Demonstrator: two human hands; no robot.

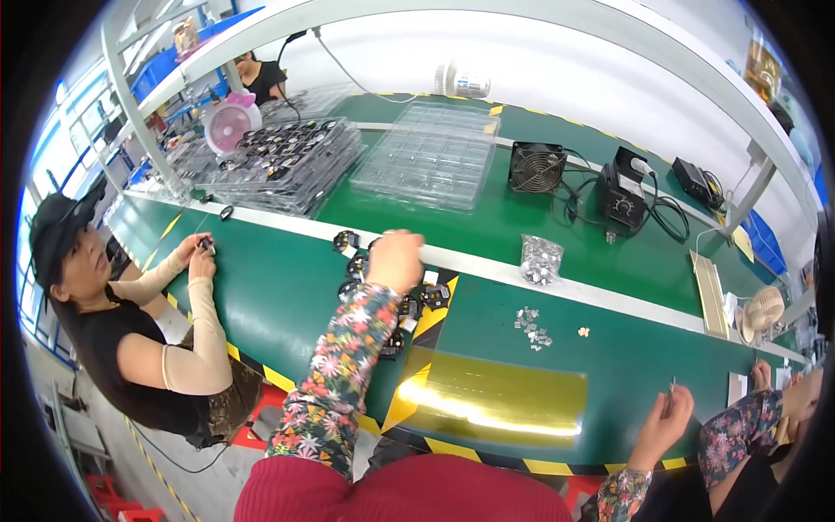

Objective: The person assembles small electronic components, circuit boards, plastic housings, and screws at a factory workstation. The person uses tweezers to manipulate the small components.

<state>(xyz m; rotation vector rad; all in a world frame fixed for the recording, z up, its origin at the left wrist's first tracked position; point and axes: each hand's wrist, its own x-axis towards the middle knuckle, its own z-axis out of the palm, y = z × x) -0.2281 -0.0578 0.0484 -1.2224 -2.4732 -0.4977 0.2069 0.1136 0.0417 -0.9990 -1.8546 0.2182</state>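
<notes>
Where the left hand (pixel 397 261) is: over black parts (pixel 434 297), left; grip cannot be told
Right hand (pixel 665 422): near right, pinching small metallic piece (pixel 671 384)

black parts (pixel 435 297): loosely clustered, green tabletop (pixel 270 287) | slim grey piece (pixel 672 384): held, near upright

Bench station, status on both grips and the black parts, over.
Left grip at the black parts, its hold hidden from view. Right grip pinching a small thin item. Yellow sheet lying flat between them.
</notes>
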